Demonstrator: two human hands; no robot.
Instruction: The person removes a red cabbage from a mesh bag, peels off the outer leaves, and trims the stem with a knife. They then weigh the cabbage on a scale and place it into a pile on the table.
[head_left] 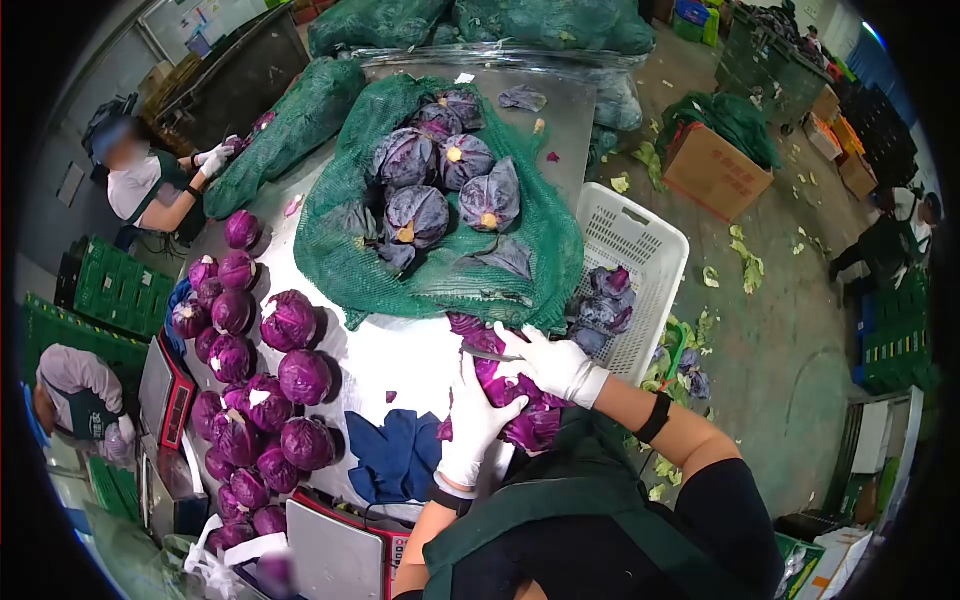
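Observation:
A red cabbage (520, 405) with loose outer leaves rests at the near edge of the metal table (400, 355). My left hand (472, 425), in a white glove, grips the cabbage from the left. My right hand (550, 362), also gloved, holds a knife (490, 353) whose blade points left across the top of the cabbage. Just beyond lies an open green net sack (440, 270) with several untrimmed red cabbages (440, 185) in it.
Several trimmed cabbages (262, 390) lie in rows on the left. A blue cloth (395, 455) and a scale (335, 555) are near me. A white crate (630, 270) of leaves stands right. A gloved person (150, 180) works at the far left; other people are around.

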